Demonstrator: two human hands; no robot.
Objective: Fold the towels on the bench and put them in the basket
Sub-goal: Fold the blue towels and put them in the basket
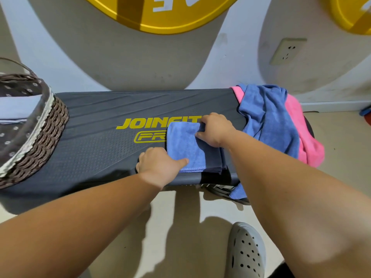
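A small blue towel, folded to a narrow rectangle, lies on the dark grey bench over the yellow logo. My left hand grips its near left corner, thumb on top of the cloth. My right hand pinches the towel's far right edge, fingers curled under the fold. At the bench's right end lies a loose blue towel draped over a pink towel. The woven brown basket with a patterned liner stands at the bench's left end, with a pale folded cloth inside.
Behind the bench is a white wall with a power socket and yellow round signs. My grey perforated shoe stands on the beige floor below. A strip of blue cloth hangs under the bench's near right edge.
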